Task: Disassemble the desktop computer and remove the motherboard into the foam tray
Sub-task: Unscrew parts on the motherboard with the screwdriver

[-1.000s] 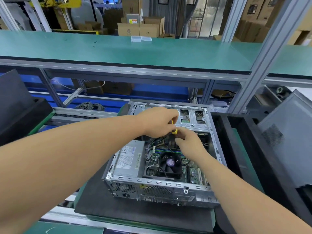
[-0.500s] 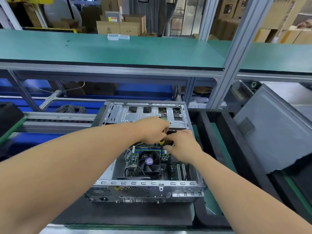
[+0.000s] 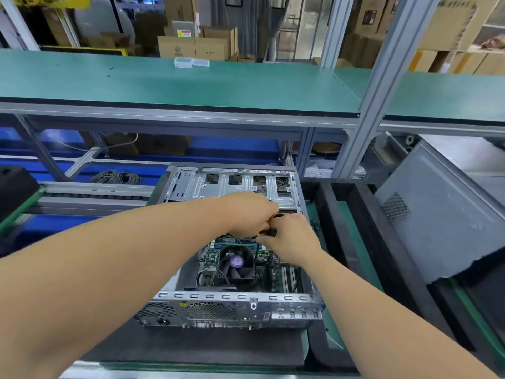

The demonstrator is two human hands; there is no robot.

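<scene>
An open desktop computer case (image 3: 232, 310) lies on a dark mat, side panel off. Inside sits the green motherboard (image 3: 211, 251) with a black CPU fan (image 3: 237, 262) at its middle. My left hand (image 3: 250, 213) and my right hand (image 3: 291, 239) meet above the board near the silver drive cage (image 3: 226, 184). Both pinch a small yellow and black connector (image 3: 266, 232) with thin cables. A black foam tray (image 3: 363, 242) stands directly right of the case.
A grey side panel (image 3: 442, 214) leans on the foam at the right. A green shelf (image 3: 191, 83) runs overhead on aluminium posts (image 3: 379, 77). A conveyor rail (image 3: 90, 192) and another black foam piece (image 3: 16, 187) lie to the left.
The view has swung so the case now sits more to the left and centre. Both hands stay together on the yellow connector, shifted slightly toward the drive cage.
</scene>
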